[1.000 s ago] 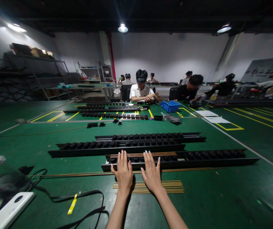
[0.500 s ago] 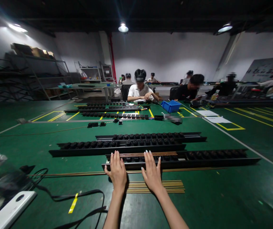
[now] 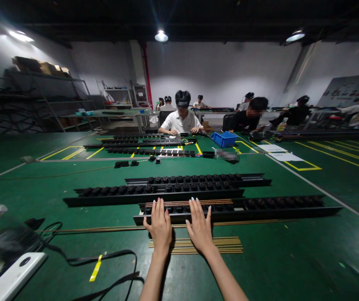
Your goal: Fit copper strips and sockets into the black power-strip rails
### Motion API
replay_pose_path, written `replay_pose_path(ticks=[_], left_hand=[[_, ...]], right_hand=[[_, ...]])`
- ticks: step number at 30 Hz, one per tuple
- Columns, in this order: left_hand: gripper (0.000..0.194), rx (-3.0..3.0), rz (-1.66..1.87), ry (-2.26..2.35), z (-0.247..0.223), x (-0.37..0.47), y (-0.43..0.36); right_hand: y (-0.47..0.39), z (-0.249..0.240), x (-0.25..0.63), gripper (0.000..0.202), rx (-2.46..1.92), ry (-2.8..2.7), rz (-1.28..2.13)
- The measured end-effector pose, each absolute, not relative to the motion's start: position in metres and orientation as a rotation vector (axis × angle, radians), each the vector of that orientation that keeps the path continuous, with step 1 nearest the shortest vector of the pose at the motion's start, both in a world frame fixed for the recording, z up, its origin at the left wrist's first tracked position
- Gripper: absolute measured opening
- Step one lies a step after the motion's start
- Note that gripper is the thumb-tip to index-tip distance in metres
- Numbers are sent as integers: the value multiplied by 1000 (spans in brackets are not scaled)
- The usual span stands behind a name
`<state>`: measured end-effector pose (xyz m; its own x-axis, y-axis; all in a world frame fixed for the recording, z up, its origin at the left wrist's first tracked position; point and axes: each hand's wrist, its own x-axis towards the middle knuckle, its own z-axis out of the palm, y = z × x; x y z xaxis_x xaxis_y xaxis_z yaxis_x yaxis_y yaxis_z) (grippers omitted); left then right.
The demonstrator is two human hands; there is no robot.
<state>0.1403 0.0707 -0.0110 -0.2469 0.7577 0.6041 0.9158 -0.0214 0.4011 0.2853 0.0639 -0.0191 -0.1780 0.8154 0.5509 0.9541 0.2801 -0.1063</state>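
My left hand (image 3: 159, 230) lies flat with fingers stretched over the front black rail (image 3: 276, 212), its fingertips at thin copper-coloured rods (image 3: 212, 202) along the rail's top. To its right, my right hand (image 3: 199, 225) rests on the same rail, fingers spread, fingertips touching or just over those rods. Neither hand grips anything. Black round-topped parts (image 3: 270, 203) sit in a row inside the rail. Long thin rods (image 3: 104, 229) cross the table in front of the rail. A bundle of brass-coloured rods (image 3: 210, 246) lies below, partly hidden by both wrists.
Two more black rails (image 3: 110, 200) with parts lie behind. A blue bin (image 3: 225, 139) and white papers (image 3: 284, 157) are farther back. A black strap (image 3: 113, 254) and a white device (image 3: 13, 276) lie at left. A person (image 3: 182, 119) sits opposite.
My left hand has slid a little to the right along the rail, closer to my right hand, which has stayed in place. The hands of the person opposite have moved apart.
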Motion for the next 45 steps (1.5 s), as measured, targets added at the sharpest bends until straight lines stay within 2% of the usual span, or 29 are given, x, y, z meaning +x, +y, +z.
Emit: replay_pose_path(ticks=[9,27,45], left_hand=[[48,-1888,-1092,-1893,-11,152,69],[52,-2205,-1039,-1619,-4,183,62],[61,-2316,-959,-1652,-12,199,59]], right_hand=[[59,-10,285,66,-1588,-2052,-335],[65,-23,287,63,-1567,-2048,-371],[67,-28,292,61,-1566,-2066,-298]])
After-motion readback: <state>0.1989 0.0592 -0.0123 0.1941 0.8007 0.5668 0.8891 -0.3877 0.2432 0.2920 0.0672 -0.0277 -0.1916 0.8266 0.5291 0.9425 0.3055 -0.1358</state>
